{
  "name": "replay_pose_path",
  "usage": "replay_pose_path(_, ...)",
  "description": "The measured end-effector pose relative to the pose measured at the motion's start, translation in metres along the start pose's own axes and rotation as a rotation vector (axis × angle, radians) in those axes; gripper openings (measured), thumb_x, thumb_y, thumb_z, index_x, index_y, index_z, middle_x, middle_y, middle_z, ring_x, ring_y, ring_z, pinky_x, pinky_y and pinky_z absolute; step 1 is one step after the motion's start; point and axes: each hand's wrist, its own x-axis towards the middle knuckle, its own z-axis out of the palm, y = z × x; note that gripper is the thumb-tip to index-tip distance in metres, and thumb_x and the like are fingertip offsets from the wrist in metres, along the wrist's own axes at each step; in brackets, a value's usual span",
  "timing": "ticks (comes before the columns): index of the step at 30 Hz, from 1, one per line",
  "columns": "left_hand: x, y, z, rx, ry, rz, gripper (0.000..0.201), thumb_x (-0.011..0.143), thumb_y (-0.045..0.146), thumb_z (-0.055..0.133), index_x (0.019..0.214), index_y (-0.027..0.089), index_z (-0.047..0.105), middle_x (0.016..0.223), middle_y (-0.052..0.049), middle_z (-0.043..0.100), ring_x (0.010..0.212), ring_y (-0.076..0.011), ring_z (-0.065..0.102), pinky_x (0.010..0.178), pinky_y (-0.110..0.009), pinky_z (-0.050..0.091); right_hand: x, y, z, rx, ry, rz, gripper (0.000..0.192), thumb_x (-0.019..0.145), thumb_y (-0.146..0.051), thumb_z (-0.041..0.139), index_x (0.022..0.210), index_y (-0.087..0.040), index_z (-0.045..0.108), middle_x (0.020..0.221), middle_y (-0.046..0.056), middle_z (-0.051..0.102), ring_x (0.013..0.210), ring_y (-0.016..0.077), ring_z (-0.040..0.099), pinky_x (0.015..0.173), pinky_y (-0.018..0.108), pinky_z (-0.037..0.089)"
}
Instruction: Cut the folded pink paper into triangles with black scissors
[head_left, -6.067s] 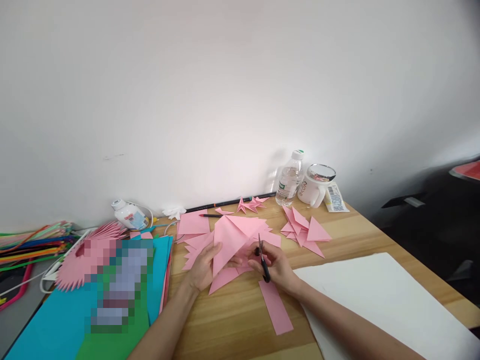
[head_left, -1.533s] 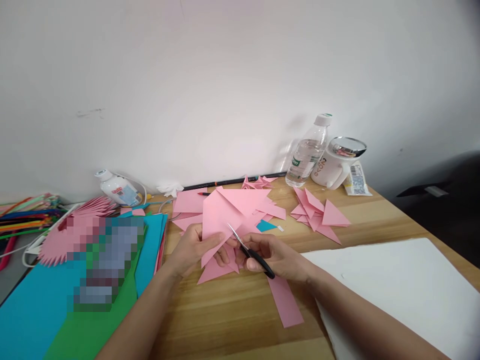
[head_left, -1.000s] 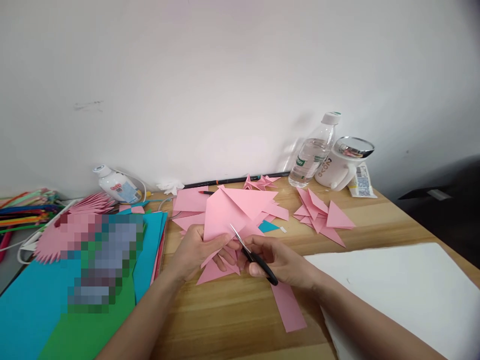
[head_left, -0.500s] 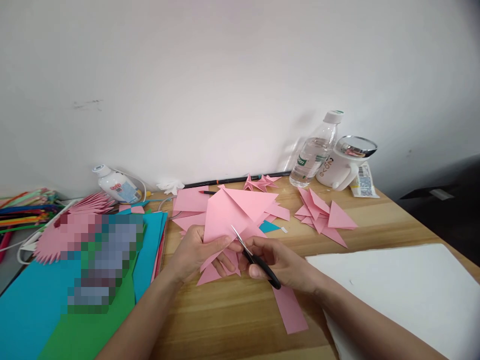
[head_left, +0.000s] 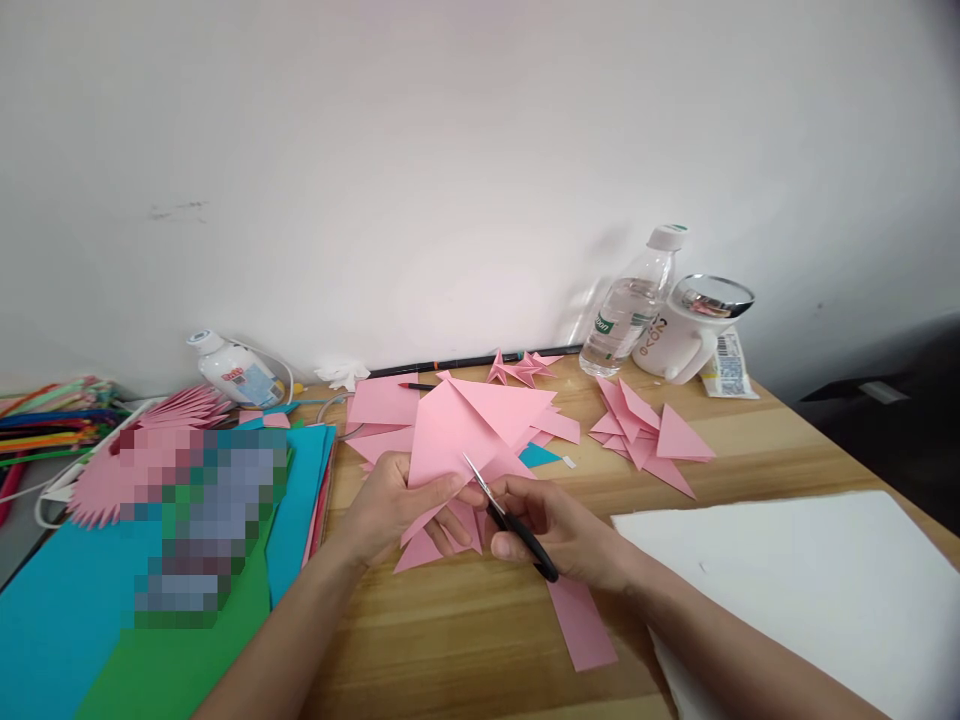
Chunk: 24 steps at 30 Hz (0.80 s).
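My left hand (head_left: 409,508) grips a folded pink sheet of paper (head_left: 450,430) by its lower edge, thumb on top. Black-handled scissors (head_left: 525,540) are in my right hand (head_left: 551,525), their pointed blades lying against the lower part of that sheet. Whether the blades are apart is too small to tell. Under and behind the held sheet lie more pink paper pieces (head_left: 382,405). A pink paper strip (head_left: 583,625) rests on the table below my right hand.
Folded pink triangles (head_left: 645,430) lie to the right, near a water bottle (head_left: 622,320) and a white mug (head_left: 679,335). A white board (head_left: 795,580) covers the right front. Blue and green sheets (head_left: 67,590) spread at left, below a white spray bottle (head_left: 240,370).
Almost nothing differs. The scissors' handle has shifted very slightly left in my right hand, while my left hand keeps its hold on the pink sheet.
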Motion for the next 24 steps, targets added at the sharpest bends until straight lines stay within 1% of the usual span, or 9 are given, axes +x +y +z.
replay_pose_path(3,0.0,0.0,0.0,-0.007,-0.004,0.006,0.032,0.073,0.034,0.061,0.081,0.004,0.07,0.069,-0.015,0.07,0.046,-0.0155,0.062,0.043,-0.023,0.051,0.0,0.002,0.0,-0.017,0.018,-0.002,0.031,0.069,-0.034,0.069,0.074,-0.016,0.044,0.066,-0.005,0.041,0.057,0.0071,0.035,0.051,0.02,0.025)
replay_pose_path(6,0.0,0.001,0.0,-0.013,-0.015,-0.002,0.031,0.073,0.033,0.061,0.081,0.004,0.069,0.065,-0.014,0.07,0.048,-0.0165,0.063,0.045,-0.024,0.052,0.0,0.004,0.001,-0.018,0.031,0.003,0.03,0.069,-0.032,0.068,0.074,-0.016,0.044,0.066,-0.004,0.042,0.058,0.0073,0.036,0.051,0.02,0.025)
replay_pose_path(8,0.0,0.002,-0.001,-0.024,-0.028,0.002,0.03,0.074,0.033,0.061,0.083,0.005,0.069,0.068,-0.014,0.07,0.052,-0.0181,0.065,0.048,-0.026,0.053,-0.001,0.004,0.001,-0.017,0.04,0.002,0.029,0.07,-0.031,0.068,0.074,-0.017,0.043,0.065,-0.005,0.041,0.057,0.007,0.035,0.05,0.02,0.025)
replay_pose_path(11,-0.001,0.002,-0.005,-0.073,-0.028,0.029,0.032,0.077,0.035,0.057,0.085,0.006,0.067,0.078,-0.015,0.071,0.061,-0.0208,0.067,0.056,-0.031,0.055,-0.001,0.003,0.0,-0.018,0.058,-0.001,0.029,0.07,-0.031,0.068,0.073,-0.017,0.043,0.063,-0.006,0.04,0.055,0.0065,0.033,0.049,0.02,0.023)
replay_pose_path(15,0.0,0.001,-0.012,-0.122,-0.005,0.053,0.034,0.082,0.036,0.05,0.087,0.007,0.066,0.076,-0.014,0.071,0.067,-0.0224,0.067,0.063,-0.034,0.055,-0.001,0.001,0.0,-0.02,0.054,0.017,0.029,0.071,-0.032,0.067,0.075,-0.016,0.044,0.062,-0.006,0.039,0.054,0.0064,0.033,0.048,0.02,0.022)
replay_pose_path(19,0.002,-0.001,-0.015,-0.121,-0.007,0.066,0.031,0.081,0.034,0.053,0.086,0.007,0.067,0.076,-0.014,0.071,0.068,-0.0229,0.067,0.064,-0.035,0.055,0.0,0.0,0.0,-0.015,0.051,0.032,0.03,0.07,-0.033,0.068,0.073,-0.016,0.044,0.063,-0.005,0.041,0.055,0.0066,0.035,0.049,0.02,0.022)
replay_pose_path(24,0.0,-0.002,-0.012,-0.116,0.032,0.082,0.026,0.078,0.03,0.057,0.086,0.008,0.067,0.077,-0.013,0.072,0.066,-0.0219,0.067,0.063,-0.034,0.055,0.0,-0.002,0.0,-0.011,0.049,0.032,0.029,0.069,-0.034,0.068,0.075,-0.016,0.046,0.063,-0.005,0.04,0.055,0.0065,0.034,0.049,0.02,0.022)
